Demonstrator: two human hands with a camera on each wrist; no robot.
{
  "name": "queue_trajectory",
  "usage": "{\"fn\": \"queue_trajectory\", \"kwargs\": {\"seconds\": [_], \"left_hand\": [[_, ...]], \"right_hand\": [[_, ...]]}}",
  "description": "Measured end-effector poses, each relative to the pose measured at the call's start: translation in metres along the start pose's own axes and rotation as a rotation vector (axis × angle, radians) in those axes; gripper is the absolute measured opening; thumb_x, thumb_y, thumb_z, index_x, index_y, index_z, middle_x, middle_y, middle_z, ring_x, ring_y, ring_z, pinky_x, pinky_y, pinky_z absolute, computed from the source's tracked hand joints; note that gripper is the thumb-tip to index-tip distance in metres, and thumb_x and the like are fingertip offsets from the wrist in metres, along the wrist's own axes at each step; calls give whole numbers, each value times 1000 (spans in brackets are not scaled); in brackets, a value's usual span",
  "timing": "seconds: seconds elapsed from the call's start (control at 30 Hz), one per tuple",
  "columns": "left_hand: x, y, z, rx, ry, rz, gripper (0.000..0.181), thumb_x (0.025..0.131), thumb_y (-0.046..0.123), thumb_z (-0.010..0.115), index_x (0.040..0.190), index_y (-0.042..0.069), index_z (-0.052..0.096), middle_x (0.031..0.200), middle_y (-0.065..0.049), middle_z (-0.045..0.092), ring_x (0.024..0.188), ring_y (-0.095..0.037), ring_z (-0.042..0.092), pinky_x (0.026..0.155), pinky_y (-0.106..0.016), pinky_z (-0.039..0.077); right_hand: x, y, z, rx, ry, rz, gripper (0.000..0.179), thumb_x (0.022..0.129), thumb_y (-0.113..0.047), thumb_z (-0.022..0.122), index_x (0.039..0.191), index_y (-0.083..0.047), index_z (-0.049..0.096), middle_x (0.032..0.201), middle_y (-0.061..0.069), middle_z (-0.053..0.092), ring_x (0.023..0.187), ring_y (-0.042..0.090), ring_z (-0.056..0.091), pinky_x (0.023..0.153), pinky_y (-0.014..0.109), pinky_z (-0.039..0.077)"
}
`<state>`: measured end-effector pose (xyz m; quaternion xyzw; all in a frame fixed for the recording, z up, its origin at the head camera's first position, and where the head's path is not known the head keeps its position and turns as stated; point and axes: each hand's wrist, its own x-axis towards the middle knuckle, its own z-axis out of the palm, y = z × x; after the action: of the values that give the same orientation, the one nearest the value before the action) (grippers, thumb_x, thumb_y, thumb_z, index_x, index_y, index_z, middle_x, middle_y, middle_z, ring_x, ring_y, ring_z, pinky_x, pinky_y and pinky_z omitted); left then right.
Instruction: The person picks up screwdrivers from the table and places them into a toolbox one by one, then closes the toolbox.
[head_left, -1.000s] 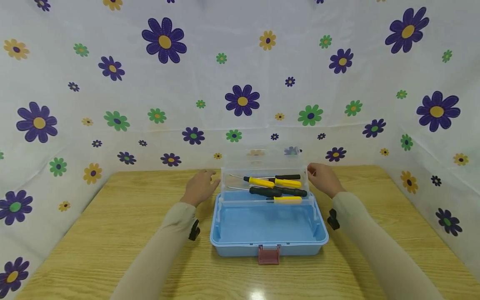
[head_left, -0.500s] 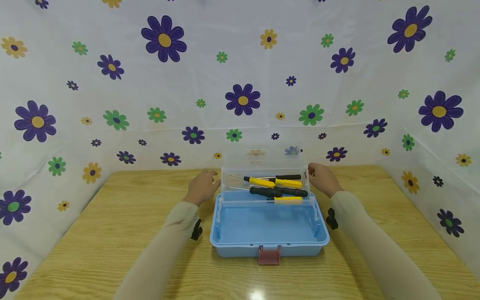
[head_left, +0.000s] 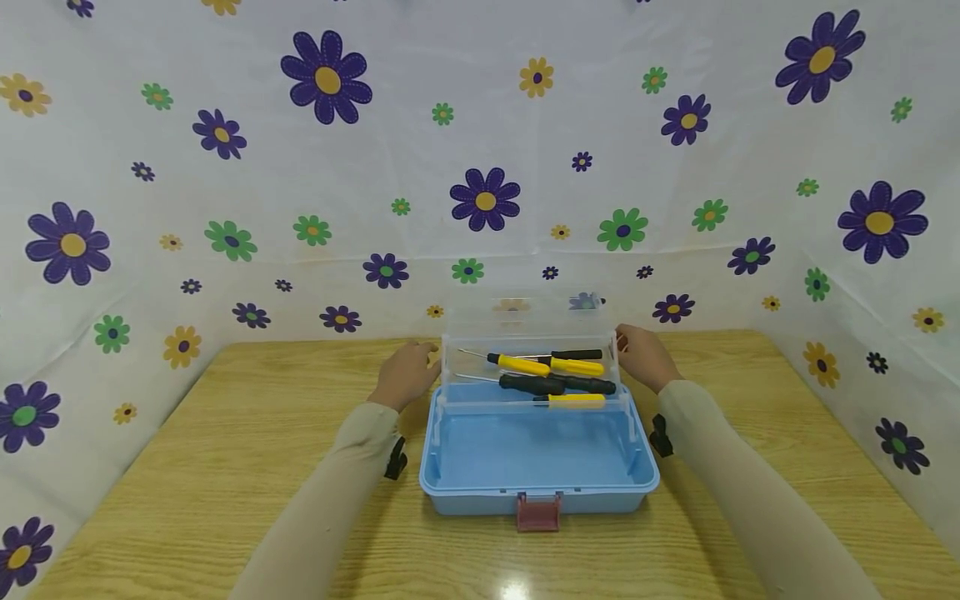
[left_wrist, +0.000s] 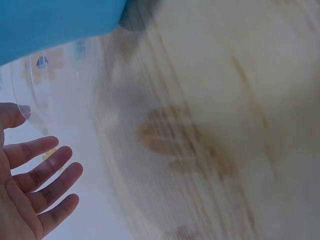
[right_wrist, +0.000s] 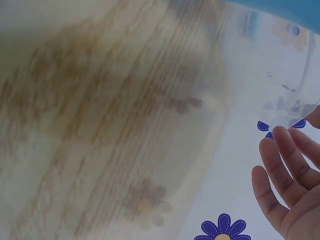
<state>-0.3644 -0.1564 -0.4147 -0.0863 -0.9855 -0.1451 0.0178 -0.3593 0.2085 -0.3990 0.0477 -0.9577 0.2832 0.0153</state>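
Note:
An opened toolbox with a light blue base (head_left: 532,450) sits on the table. Over its rear part stands a clear tray (head_left: 480,406) holding several screwdrivers, among them one with a yellow handle (head_left: 522,365) and one with a dark handle (head_left: 531,384). Behind the tray rises the clear lid (head_left: 517,313). My left hand (head_left: 405,375) is at the left end of the tray, its thumb at the clear plastic and its other fingers (left_wrist: 55,185) spread. At the right end, my right hand (head_left: 647,358) holds its thumb near the clear plastic, with fingers (right_wrist: 287,165) loosely extended.
A reddish latch (head_left: 538,514) hangs from the toolbox's front. The wooden table (head_left: 247,433) extends to both sides. A white curtain (head_left: 420,167) with printed flowers stands close behind the lid and along the sides.
My left hand has shifted slightly to the right, closer to the tray. The right hand, toolbox and screwdrivers look nearly unchanged.

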Motion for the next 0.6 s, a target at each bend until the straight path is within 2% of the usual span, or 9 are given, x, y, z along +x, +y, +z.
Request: {"fn": "queue_trajectory", "kwargs": {"seconds": [0.17,0.4,0.6], "left_hand": [[2,0,1,0,-9,-16,48,97,39,44,130,5,55,117,-15,62,104,-28,61,84,-44,52],[5,1,-1,-17,-10,-6,41,97,35,46,118,4,61,113,-15,63,101,-29,61,84,-44,51],[10,-1,1,-105,-5,-9,38,96,34,47,116,5,62,111,-13,65,96,-27,61,82,-43,51]], "right_hand": [[2,3,2,3,-14,35,24,91,-7,54,113,3,57,109,23,61,90,33,59,87,47,52],[5,8,5,33,-40,54,27,93,-9,52,116,4,59,114,24,61,96,35,58,93,52,48],[8,9,5,74,-46,52,29,94,-11,51,116,7,60,111,25,61,94,33,56,93,49,49]]}}
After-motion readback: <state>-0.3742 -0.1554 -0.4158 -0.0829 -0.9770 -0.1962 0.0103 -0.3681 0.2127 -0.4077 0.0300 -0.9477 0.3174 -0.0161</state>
